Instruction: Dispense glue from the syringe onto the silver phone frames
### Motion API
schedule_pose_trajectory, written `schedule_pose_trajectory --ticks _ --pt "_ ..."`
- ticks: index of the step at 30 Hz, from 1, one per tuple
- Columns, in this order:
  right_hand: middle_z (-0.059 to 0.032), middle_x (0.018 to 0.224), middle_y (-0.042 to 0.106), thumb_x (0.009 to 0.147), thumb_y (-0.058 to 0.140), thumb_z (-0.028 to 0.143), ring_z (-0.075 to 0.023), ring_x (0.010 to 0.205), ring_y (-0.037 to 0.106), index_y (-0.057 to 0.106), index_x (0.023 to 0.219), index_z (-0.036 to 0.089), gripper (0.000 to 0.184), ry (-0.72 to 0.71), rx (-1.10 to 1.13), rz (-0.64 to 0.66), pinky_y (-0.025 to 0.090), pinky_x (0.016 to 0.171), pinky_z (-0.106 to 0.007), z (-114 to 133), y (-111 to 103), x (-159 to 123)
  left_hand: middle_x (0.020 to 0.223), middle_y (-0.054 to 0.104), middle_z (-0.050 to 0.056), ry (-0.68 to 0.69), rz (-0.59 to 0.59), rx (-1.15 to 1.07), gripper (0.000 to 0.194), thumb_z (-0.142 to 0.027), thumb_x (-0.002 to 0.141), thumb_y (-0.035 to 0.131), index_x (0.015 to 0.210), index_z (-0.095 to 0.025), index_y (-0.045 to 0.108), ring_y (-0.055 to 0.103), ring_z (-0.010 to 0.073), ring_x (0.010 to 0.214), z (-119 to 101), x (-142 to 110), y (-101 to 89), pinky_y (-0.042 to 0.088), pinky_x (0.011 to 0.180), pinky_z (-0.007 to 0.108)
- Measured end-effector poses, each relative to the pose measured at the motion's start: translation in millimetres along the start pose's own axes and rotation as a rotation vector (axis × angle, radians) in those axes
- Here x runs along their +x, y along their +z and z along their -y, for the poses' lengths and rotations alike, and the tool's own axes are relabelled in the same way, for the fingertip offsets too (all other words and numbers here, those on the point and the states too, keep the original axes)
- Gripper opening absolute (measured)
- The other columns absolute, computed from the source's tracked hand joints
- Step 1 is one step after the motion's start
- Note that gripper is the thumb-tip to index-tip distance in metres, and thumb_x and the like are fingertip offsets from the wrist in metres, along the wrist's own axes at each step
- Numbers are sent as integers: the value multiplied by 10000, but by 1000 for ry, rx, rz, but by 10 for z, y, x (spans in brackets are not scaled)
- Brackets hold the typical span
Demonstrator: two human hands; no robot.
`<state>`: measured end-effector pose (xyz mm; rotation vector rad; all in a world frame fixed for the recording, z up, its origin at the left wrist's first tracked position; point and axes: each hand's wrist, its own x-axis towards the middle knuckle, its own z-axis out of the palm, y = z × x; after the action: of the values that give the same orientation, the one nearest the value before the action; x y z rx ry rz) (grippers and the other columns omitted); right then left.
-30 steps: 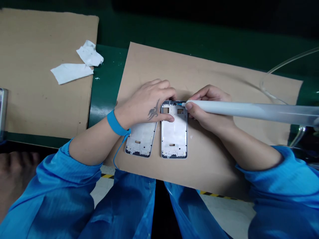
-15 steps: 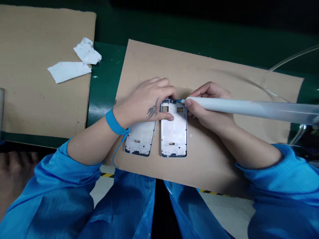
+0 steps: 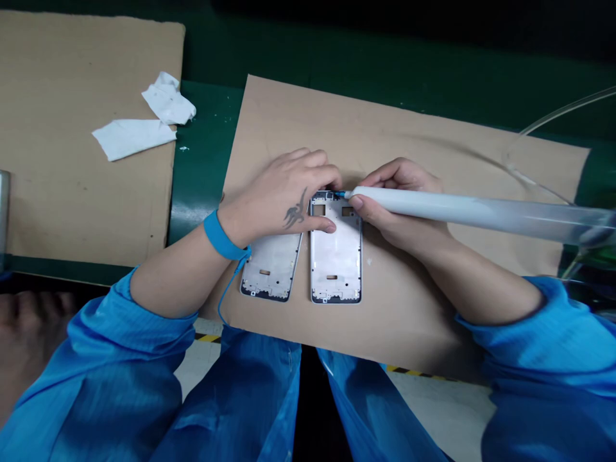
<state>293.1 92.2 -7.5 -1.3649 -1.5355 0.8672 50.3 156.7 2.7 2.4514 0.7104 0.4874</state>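
A silver phone frame [image 3: 335, 256] lies flat on the cardboard, its dark top edge pointing away from me. My left hand [image 3: 293, 196] grips its upper left part, the thumb on the metal face and the fingers bent at the top edge. In my right hand [image 3: 404, 205] is a long white dispensing syringe [image 3: 462, 210], held almost level. Its blue needle tip [image 3: 339, 193] is at the frame's top edge, close to my left fingers; whether it touches cannot be told. Partly under my left hand, a second phone frame [image 3: 272, 269] lies slightly turned.
A cardboard sheet [image 3: 409, 141] covers the green table [image 3: 308, 45]. Two white wipes [image 3: 135, 138] lie at the edge of another cardboard [image 3: 81, 205] on the left. A clear tube [image 3: 568, 106] loops at right. A blue wrist strap [image 3: 224, 237] has a cord. Another person's hand [image 3: 33, 321] shows at lower left.
The syringe tip has moved a little to the left along the frame's top edge, and my right hand with it. My left hand and both frames stay put.
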Motion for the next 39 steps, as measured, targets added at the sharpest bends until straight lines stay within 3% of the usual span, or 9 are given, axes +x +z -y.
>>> schedule_pose_trajectory --ticks 7,18,25,31,36,39 --pt "-31 820 776 765 1005 676 -229 675 710 712 900 303 493 5 7 0 587 569 -391 -7 5 -2 1190 731 119 -18 9 -8 665 -815 903 806 1205 -225 749 693 365 1139 -8 3 -7 540 980 505" --pt "-7 714 708 829 976 642 -201 630 688 684 864 287 461 23 62 -4 516 525 -342 -65 -20 6 1166 726 107 6 -6 -6 717 -875 924 733 1201 -214 749 699 351 1127 22 -3 11 537 988 488" --pt "-14 739 734 799 1013 589 -196 615 688 683 868 286 454 48 68 -1 523 521 -343 -57 -14 -1 1133 717 98 17 -11 -2 713 -872 928 730 1193 -210 746 692 334 1091 35 -16 8 528 960 471" --pt "2 658 698 827 972 642 -168 499 616 659 843 283 476 46 87 26 482 442 -326 -26 -35 1 1106 730 100 30 -23 6 731 -876 925 723 1172 -189 760 696 313 1065 34 -29 31 534 960 450" --pt "15 588 674 949 793 755 -165 388 558 664 926 311 463 -33 240 102 432 363 -323 -101 -94 -74 1186 786 112 -73 7 -124 624 -737 991 772 1276 -183 744 739 277 1094 51 -78 -164 571 981 410" --pt "-32 746 808 967 734 810 -218 507 709 716 1234 311 567 -139 194 197 586 484 -368 -142 -115 -145 1232 795 131 -214 1 -161 576 -610 1001 783 1341 -147 735 748 250 1084 181 -161 -430 584 954 372"
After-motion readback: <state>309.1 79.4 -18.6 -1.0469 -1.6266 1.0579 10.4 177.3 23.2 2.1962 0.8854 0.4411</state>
